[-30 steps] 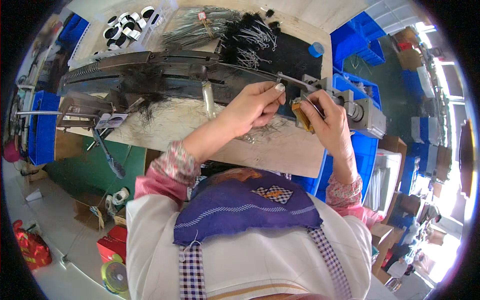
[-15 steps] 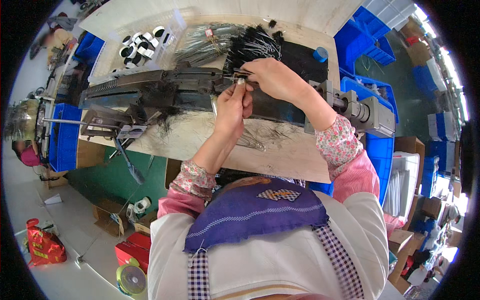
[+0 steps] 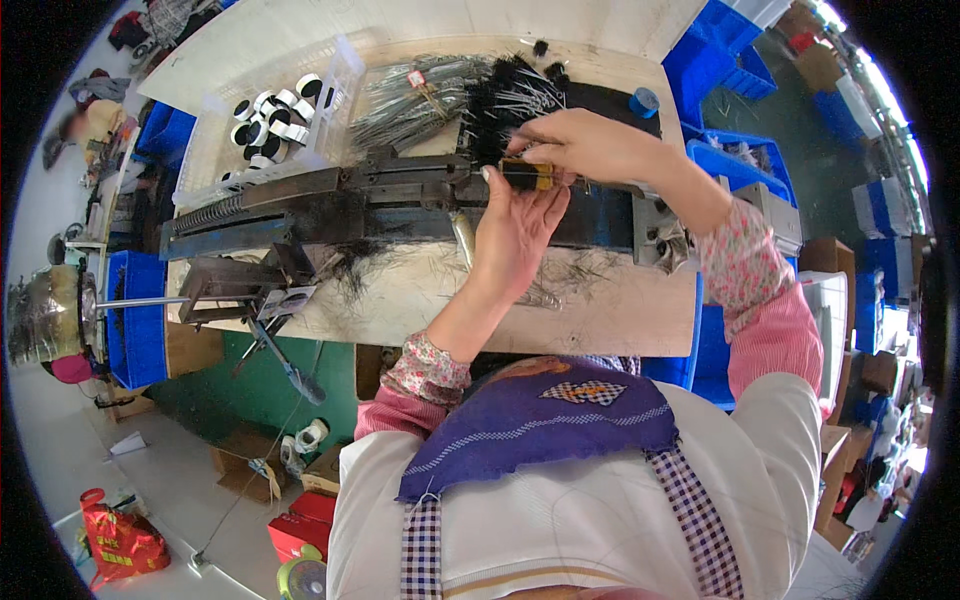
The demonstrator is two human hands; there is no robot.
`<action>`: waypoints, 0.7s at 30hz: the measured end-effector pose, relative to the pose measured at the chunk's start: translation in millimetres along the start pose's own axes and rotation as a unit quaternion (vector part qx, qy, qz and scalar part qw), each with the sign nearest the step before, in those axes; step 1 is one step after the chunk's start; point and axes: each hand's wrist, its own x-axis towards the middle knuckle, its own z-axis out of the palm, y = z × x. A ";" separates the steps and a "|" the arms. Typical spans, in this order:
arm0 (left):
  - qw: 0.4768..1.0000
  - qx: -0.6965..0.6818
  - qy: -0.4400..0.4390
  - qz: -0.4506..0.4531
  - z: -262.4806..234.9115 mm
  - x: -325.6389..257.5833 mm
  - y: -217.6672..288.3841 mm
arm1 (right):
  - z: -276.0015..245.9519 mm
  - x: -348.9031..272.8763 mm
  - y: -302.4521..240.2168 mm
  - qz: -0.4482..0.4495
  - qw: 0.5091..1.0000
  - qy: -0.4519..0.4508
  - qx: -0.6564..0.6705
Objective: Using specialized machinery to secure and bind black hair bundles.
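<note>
My left hand (image 3: 520, 225) is raised palm-up over the long metal machine (image 3: 330, 205) on the bench, fingers touching a small black-and-yellow brush piece (image 3: 527, 175). From above, my right hand (image 3: 585, 145) pinches that same piece with its fingers closed on it. Just behind the hands lies a heap of black-bristled wire brushes (image 3: 500, 95). Loose black bristles (image 3: 345, 265) litter the machine and the bench top.
A clear tray of black-and-white rolls (image 3: 275, 105) stands at the back left. A bundle of twisted wires (image 3: 405, 100) lies beside the brushes. Blue bins (image 3: 720, 55) stand to the right, a blue crate (image 3: 130, 320) on the left. A red bag (image 3: 120, 545) sits on the floor.
Both hands moved left from the machine's right end to its middle. The left hand turned palm-up under the piece, and the right hand came over to grip it from above.
</note>
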 end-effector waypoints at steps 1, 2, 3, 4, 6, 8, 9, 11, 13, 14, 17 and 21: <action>1.000 -0.001 -0.012 0.012 -3.0 1.3 -0.4 | -2.3 -2.4 -1.9 0.001 1.000 -0.002 -0.005; 1.000 -0.006 -0.014 0.015 -2.9 0.6 6.1 | -6.1 -5.4 -3.6 0.005 0.994 0.065 -0.085; 0.998 -0.064 -0.016 0.004 -2.1 -4.3 17.6 | -9.1 -11.3 -6.8 0.007 0.978 0.131 -0.162; 0.992 -0.122 -0.017 -0.004 -3.1 -6.4 27.1 | -10.8 -14.6 -7.5 0.006 0.951 0.195 -0.239; 0.991 -0.130 -0.025 -0.012 -5.5 -7.9 30.7 | -1.4 -24.4 -13.1 0.020 0.944 0.211 -0.254; 0.990 -0.137 -0.006 -0.018 -5.0 -7.5 27.9 | 21.9 -32.2 -20.1 -0.133 0.920 0.259 -0.261; 0.990 -0.143 -0.008 -0.013 -6.1 -6.8 25.2 | 38.2 -33.9 -26.4 -0.150 0.925 0.242 -0.254; 0.991 -0.136 -0.003 0.000 -8.1 -12.7 20.8 | 50.6 -26.9 -29.0 -0.153 0.922 0.254 -0.248; 0.991 -0.131 -0.008 0.018 -11.4 -16.9 19.9 | 35.4 -22.0 -17.3 -0.121 0.937 0.253 -0.208; 0.992 -0.123 -0.016 0.030 -12.1 -18.5 19.6 | 28.9 -21.2 -12.8 -0.084 0.948 0.256 -0.169; 0.994 -0.103 0.013 0.037 -8.4 -18.9 17.7 | 30.1 -19.8 -8.9 -0.098 0.946 0.257 -0.174; 0.994 -0.095 0.002 0.061 -7.0 -18.0 16.6 | 35.5 -7.2 -15.1 -0.136 0.935 0.268 -0.189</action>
